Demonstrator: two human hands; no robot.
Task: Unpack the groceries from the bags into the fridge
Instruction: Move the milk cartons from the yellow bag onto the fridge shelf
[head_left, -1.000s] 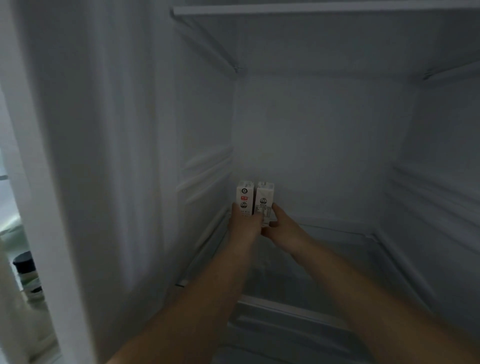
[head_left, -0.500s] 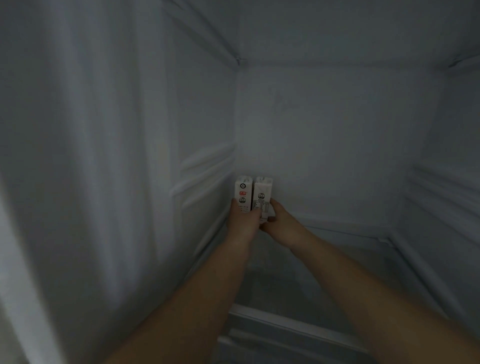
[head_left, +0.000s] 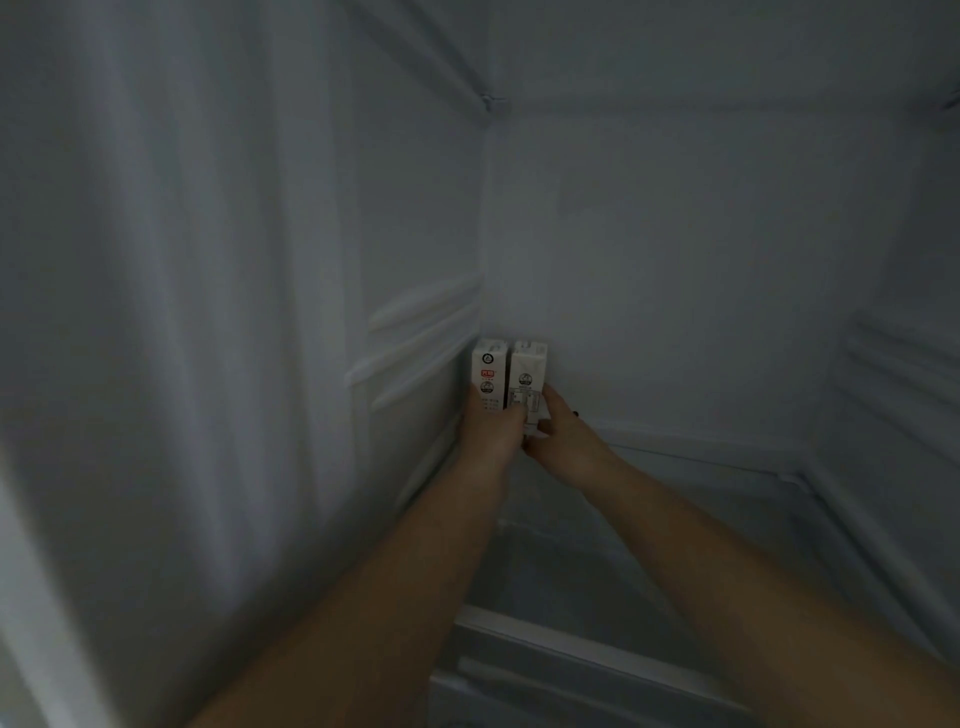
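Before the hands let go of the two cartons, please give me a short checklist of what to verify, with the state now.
1. Left white carton with red label upright: ok.
2. Right white carton with grey print upright, touching the first: ok.
3. Both cartons in the back left corner of the white fridge interior: ok.
4. Carton bases flat on the glass shelf: cannot tell, the hands hide them.
5. Left hand and right hand each grip a carton: ok.

Both bare forearms stretched fwd, converging. Left hand (head_left: 491, 428) w/ fingers curled in a grip, back of hand up. Right hand (head_left: 563, 434) just beside, touching it, thumb and fingers pinching.
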